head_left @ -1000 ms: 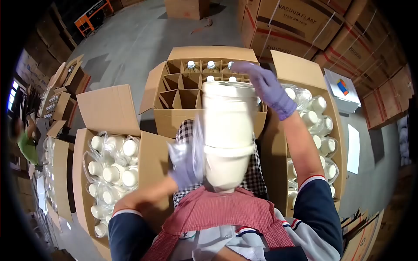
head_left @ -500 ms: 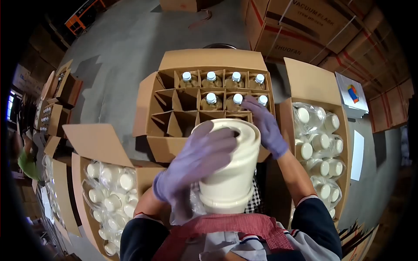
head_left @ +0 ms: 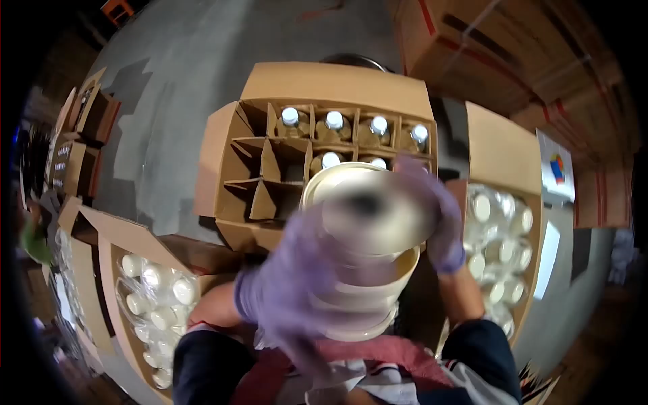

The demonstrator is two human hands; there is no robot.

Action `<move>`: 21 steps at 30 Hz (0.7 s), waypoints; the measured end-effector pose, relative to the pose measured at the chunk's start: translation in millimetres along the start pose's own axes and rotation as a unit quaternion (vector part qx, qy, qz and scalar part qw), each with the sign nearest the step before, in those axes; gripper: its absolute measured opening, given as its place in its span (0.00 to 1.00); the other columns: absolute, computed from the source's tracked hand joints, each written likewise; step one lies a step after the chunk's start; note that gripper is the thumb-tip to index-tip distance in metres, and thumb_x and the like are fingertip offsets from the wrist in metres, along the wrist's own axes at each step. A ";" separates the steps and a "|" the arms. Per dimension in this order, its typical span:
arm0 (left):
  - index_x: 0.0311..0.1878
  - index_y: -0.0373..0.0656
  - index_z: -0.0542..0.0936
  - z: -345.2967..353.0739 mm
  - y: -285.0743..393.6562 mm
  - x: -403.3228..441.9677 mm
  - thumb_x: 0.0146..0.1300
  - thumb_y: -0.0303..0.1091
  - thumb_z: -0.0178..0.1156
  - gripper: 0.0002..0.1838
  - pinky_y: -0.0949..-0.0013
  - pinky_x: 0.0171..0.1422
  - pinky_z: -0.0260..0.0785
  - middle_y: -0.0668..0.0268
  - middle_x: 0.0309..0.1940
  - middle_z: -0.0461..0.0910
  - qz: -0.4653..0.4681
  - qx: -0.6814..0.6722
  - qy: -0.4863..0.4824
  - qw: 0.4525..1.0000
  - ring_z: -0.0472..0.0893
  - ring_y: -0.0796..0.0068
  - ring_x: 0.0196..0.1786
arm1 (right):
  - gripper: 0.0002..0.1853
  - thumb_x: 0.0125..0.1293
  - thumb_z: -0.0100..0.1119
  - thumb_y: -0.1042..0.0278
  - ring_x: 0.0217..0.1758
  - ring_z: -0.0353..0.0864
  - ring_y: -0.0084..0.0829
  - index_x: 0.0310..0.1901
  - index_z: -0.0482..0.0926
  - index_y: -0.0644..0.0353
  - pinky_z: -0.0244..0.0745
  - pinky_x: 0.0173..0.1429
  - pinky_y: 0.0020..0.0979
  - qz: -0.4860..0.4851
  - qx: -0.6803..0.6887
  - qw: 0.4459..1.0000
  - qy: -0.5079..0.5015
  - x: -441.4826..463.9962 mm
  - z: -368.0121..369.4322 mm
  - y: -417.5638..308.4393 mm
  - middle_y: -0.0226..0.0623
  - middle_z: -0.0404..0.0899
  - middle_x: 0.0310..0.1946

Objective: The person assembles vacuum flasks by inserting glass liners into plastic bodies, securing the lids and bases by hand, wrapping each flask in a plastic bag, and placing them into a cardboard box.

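A stack of cream plastic flask casings (head_left: 385, 291) stands upright against my body. Its upper piece (head_left: 378, 233), blurred and with a dark round hole in its top, is tilted and apart from the open rim below on the right. My right hand (head_left: 440, 219), in a purple glove, is closed around the right side of this upper piece. My left hand (head_left: 287, 287), also gloved in purple, is smeared by motion along the stack's left side; its fingers cannot be made out. Another cream rim (head_left: 337, 173) shows behind the upper piece.
Ahead is an open divided carton (head_left: 233, 206) with several clear bottles (head_left: 334, 123) with pale caps. Open cartons of bagged, cream-topped items stand left (head_left: 111, 270) and right (head_left: 503, 142). Large taped boxes (head_left: 472, 61) are stacked behind on the right.
The upper cream piece has come apart from the stack and tilted. My right hand has closed on its side. My left hand has moved down along the stack, and the view has shifted.
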State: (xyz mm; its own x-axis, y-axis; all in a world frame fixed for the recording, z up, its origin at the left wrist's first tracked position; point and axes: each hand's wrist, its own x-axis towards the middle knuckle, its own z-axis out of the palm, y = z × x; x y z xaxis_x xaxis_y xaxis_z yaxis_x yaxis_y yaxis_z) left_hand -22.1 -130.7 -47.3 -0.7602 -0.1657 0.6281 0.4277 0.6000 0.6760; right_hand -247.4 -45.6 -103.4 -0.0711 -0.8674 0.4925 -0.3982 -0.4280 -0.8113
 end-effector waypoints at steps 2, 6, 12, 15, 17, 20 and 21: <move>0.69 0.32 0.68 -1.8 -48.4 -4.6 0.61 0.58 0.62 0.43 0.52 0.78 0.53 0.47 0.67 0.69 -0.087 -0.024 0.028 0.996 0.65 0.49 0.72 | 0.24 0.74 0.40 0.52 0.57 0.81 0.43 0.46 0.83 0.63 0.70 0.68 0.47 -0.045 0.050 0.993 -0.097 16.8 3.6 -3.6 0.45 0.83 0.48; 0.61 0.34 0.77 -25.6 -159.5 11.8 0.75 0.31 0.44 0.19 0.67 0.69 0.66 0.58 0.58 0.79 -0.217 -0.002 0.199 0.956 0.77 0.67 0.60 | 0.17 0.74 0.48 0.62 0.45 0.84 0.27 0.45 0.84 0.64 0.78 0.53 0.29 0.275 0.111 0.955 -0.020 45.1 -2.6 73.8 0.38 0.86 0.39; 0.67 0.48 0.71 -52.8 -358.0 -92.4 0.66 0.52 0.58 0.30 0.52 0.67 0.68 0.53 0.60 0.75 -0.516 0.432 -0.046 0.738 0.76 0.49 0.63 | 0.17 0.62 0.63 0.54 0.65 0.73 0.48 0.46 0.83 0.56 0.61 0.72 0.49 0.014 -0.288 0.941 -0.178 -24.6 42.1 153.1 0.46 0.77 0.58; 0.62 0.50 0.72 -62.8 -349.7 -86.9 0.60 0.52 0.66 0.30 0.53 0.62 0.71 0.55 0.56 0.75 -0.504 0.471 -0.124 0.714 0.79 0.52 0.59 | 0.19 0.61 0.64 0.53 0.67 0.70 0.52 0.50 0.81 0.55 0.59 0.74 0.51 0.042 -0.274 0.948 -0.156 -34.2 40.3 130.8 0.50 0.75 0.61; 0.59 0.50 0.74 -66.5 -317.5 -70.5 0.58 0.50 0.68 0.28 0.52 0.60 0.72 0.56 0.51 0.77 -0.457 0.487 -0.081 0.740 0.80 0.53 0.55 | 0.22 0.62 0.63 0.54 0.67 0.70 0.53 0.53 0.80 0.56 0.61 0.73 0.52 0.032 -0.283 0.955 -0.080 -29.0 27.1 119.3 0.52 0.74 0.61; 0.51 0.49 0.78 -78.0 -217.7 -19.8 0.53 0.43 0.70 0.22 0.52 0.51 0.72 0.61 0.39 0.80 -0.262 0.549 0.010 0.794 0.81 0.56 0.43 | 0.22 0.66 0.61 0.59 0.66 0.73 0.52 0.57 0.78 0.62 0.66 0.70 0.43 0.107 -0.181 0.978 -0.001 -31.4 22.8 123.3 0.52 0.75 0.62; 0.48 0.48 0.79 -81.5 -169.4 2.7 0.51 0.38 0.71 0.20 0.55 0.46 0.71 0.62 0.36 0.80 -0.153 0.524 0.053 0.836 0.81 0.58 0.40 | 0.22 0.68 0.60 0.59 0.66 0.74 0.50 0.58 0.78 0.63 0.67 0.70 0.40 0.171 -0.100 0.980 0.021 -25.3 27.2 115.2 0.52 0.75 0.62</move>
State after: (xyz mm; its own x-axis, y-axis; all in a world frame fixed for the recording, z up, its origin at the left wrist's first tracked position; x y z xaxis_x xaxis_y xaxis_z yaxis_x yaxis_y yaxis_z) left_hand -56.8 -296.7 -128.7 -0.6844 -0.4714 0.5562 -0.4843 0.8642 0.1365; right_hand -266.6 -79.9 -217.9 -0.2670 -0.9386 0.2185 -0.5164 -0.0521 -0.8548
